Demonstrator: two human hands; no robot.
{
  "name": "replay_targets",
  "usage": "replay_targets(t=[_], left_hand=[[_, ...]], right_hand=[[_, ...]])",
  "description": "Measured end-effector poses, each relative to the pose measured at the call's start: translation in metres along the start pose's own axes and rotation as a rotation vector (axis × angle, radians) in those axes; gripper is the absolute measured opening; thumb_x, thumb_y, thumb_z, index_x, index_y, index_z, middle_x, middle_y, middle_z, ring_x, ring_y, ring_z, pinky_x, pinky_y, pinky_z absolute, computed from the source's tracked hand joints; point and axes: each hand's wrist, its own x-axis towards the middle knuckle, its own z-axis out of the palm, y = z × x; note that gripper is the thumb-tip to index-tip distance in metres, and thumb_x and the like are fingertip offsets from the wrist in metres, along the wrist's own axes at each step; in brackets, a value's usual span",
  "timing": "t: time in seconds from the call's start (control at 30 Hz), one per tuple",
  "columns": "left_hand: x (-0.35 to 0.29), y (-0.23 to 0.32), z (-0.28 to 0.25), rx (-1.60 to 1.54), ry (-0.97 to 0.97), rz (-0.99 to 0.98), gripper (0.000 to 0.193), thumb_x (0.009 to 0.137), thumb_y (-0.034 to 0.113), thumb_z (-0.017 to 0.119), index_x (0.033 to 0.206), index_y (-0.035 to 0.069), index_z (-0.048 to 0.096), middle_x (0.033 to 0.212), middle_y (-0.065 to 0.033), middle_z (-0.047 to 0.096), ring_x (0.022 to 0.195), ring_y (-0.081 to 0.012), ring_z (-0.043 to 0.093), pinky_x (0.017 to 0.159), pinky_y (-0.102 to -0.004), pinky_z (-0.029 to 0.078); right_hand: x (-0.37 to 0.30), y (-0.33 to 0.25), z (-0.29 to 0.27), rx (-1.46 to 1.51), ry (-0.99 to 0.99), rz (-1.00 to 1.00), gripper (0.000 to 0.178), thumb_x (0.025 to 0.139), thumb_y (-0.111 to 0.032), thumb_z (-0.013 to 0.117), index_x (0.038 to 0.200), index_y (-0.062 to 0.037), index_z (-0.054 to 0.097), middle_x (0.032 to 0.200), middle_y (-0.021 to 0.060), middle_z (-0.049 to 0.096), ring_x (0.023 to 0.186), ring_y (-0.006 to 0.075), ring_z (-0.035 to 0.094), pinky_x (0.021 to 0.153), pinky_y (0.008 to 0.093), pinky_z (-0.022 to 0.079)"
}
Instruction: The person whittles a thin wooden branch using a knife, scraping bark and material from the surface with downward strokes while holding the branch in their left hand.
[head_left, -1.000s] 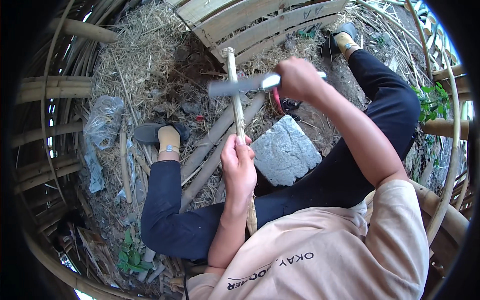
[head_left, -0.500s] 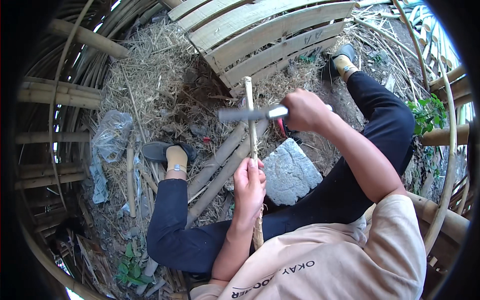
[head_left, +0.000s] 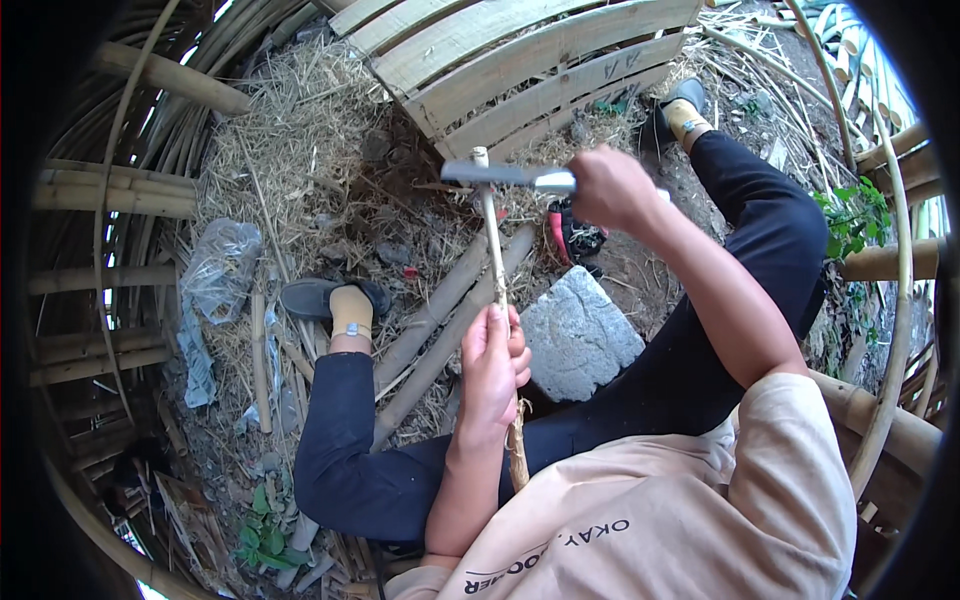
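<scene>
My left hand [head_left: 492, 362] is closed around a pale, peeled wooden stick [head_left: 496, 255], which points away from me. The stick's near end, with rough bark shreds on it, rests by my lap. In my closed right hand [head_left: 614, 188] is a broad-bladed knife [head_left: 515, 176], its handle mostly covered by my fingers. The blade lies crosswise over the stick close to its far end; whether it touches the wood I cannot tell. Below the right hand, on the ground, is a red and black object [head_left: 568, 232], partly hidden.
A grey stone block [head_left: 582, 330] sits between my legs, beside bamboo poles [head_left: 440, 315] on the ground. Ahead stands a slatted wooden crate [head_left: 540, 75]. Straw [head_left: 300, 130] and a clear plastic bag [head_left: 222, 265] lie to the left. Bamboo rails [head_left: 110, 190] enclose both sides.
The knife and my right hand have moved farther away along the stick, toward its tip. The stick's far end has shifted slightly left, and more of the red and black object shows.
</scene>
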Motion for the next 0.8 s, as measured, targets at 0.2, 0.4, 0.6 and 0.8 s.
replay_targets(t=[0.2,0.4,0.6,0.8], left_hand=[[-0.001,-0.001,0.004,0.003,-0.029,-0.006,0.026,0.11,0.032,0.038,0.098,0.012,0.048,0.062,0.0097,0.03,0.045,0.001,0.023,0.038,-0.0181,0.016],[-0.003,0.003,0.006,0.025,-0.02,0.028,0.026,0.11,0.032,0.039,0.097,0.011,0.049,0.062,0.0099,0.031,0.045,0.001,0.023,0.038,-0.0184,0.015],[0.008,-0.009,0.001,0.12,0.086,0.06,0.026,0.11,0.03,0.038,0.097,0.011,0.049,0.061,0.0108,0.03,0.044,0.0016,0.024,0.038,-0.0184,0.015],[0.005,-0.01,0.005,0.134,0.095,0.039,0.026,0.11,0.03,0.039,0.096,0.011,0.049,0.061,0.0106,0.03,0.044,0.0016,0.023,0.038,-0.0183,0.015]], right_hand=[[0.007,0.019,0.007,0.039,0.03,0.064,0.015,0.067,-0.011,0.067,0.079,-0.003,0.072,0.072,0.0192,0.068,0.074,0.0367,0.07,0.072,0.0456,0.057],[-0.005,0.002,0.006,-0.056,-0.058,-0.129,0.014,0.066,-0.014,0.068,0.078,-0.0084,0.073,0.075,0.0161,0.07,0.075,0.035,0.07,0.071,0.0446,0.057],[-0.009,-0.018,-0.002,-0.078,-0.137,-0.177,0.016,0.068,-0.014,0.067,0.079,-0.0027,0.071,0.074,0.0205,0.069,0.069,0.0383,0.069,0.068,0.0476,0.057],[0.002,0.007,0.003,0.002,-0.085,0.038,0.018,0.066,-0.014,0.068,0.08,-0.003,0.072,0.076,0.0195,0.07,0.074,0.0372,0.07,0.07,0.0463,0.057]])
